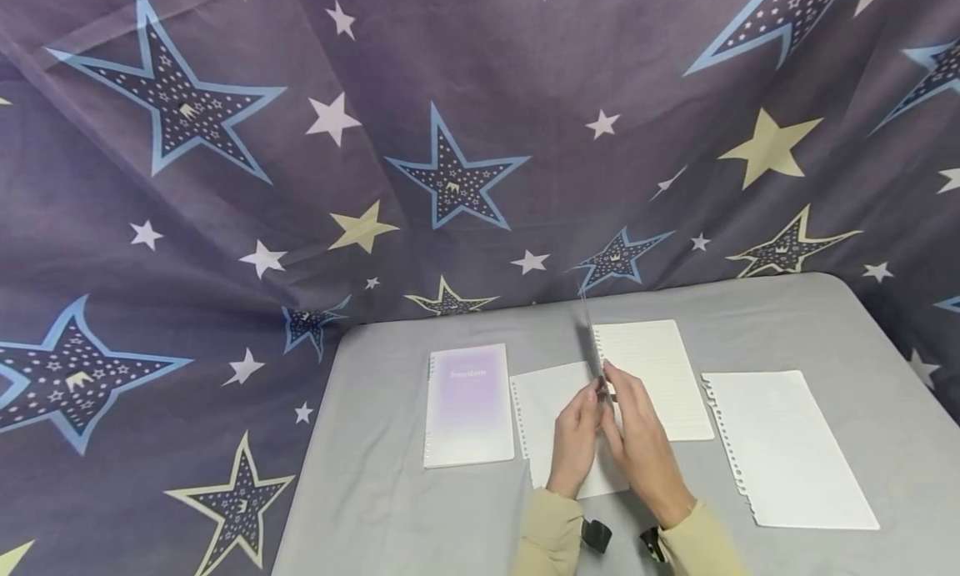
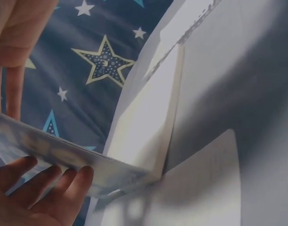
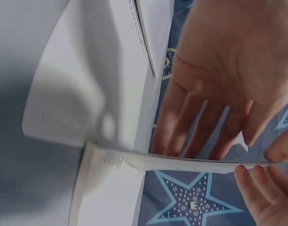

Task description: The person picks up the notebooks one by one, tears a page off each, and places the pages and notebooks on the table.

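Both hands hold a thin, see-through plastic sheet [image 1: 588, 334] upright, seen nearly edge-on in the head view. My left hand [image 1: 576, 443] grips its lower part from the left, and my right hand [image 1: 641, 438] from the right. Fingers show on both faces of the plastic sheet [image 2: 73, 155] in the left wrist view. In the right wrist view, its white-looking edge [image 3: 196, 165] runs between the fingers. Below the hands lies a loose white page [image 1: 551, 401] with punched holes, partly covered by them. Close behind on the right sits an open lined notebook [image 1: 652, 376].
A purple-and-white notebook [image 1: 470, 405] marked "freedom" lies at the left. Another loose punched page [image 1: 791, 451] is at the right. Everything rests on a grey cloth-covered table [image 1: 352, 476], backed by a star-patterned curtain [image 1: 480, 76].
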`<action>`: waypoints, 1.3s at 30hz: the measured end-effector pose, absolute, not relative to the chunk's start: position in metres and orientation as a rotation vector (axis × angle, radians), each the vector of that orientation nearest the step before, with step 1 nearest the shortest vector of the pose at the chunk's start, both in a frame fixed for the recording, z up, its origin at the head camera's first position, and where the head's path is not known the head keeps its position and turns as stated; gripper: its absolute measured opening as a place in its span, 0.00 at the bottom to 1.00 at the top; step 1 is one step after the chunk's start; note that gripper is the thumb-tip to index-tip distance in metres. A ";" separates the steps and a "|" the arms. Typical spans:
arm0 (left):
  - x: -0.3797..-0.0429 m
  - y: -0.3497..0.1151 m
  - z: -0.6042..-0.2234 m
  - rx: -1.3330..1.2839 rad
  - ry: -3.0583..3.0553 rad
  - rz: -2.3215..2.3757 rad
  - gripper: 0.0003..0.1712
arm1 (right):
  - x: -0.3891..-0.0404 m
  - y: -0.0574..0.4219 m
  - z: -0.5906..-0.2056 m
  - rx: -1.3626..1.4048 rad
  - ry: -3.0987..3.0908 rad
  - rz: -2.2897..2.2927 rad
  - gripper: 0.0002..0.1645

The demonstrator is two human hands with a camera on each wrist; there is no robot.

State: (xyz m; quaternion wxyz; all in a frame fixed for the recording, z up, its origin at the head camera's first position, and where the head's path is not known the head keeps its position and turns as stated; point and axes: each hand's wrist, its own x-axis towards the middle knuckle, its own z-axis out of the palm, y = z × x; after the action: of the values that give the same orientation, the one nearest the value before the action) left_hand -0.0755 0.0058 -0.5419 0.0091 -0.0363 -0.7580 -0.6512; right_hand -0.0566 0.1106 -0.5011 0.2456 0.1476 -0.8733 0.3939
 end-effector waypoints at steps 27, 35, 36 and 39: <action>-0.080 0.021 -0.563 -0.344 -2.840 -1.524 0.19 | -0.050 0.185 -0.534 -0.041 -2.430 0.973 0.24; -0.077 0.022 -0.571 -0.391 -2.880 -1.426 0.18 | -0.046 0.198 -0.559 -0.062 -2.480 0.954 0.22; -0.077 0.022 -0.572 -0.403 -2.882 -1.415 0.18 | -0.046 0.200 -0.561 -0.063 -2.488 0.950 0.22; -0.077 0.022 -0.572 -0.436 -2.892 -1.374 0.18 | -0.045 0.202 -0.567 -0.062 -2.513 0.946 0.21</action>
State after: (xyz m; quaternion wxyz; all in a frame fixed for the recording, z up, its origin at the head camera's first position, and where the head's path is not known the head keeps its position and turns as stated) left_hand -0.0773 0.0223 -0.5716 -0.0448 -0.1347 -0.8941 -0.4249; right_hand -0.0451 0.2015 -0.5669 0.2259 -0.0225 -0.9115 0.3431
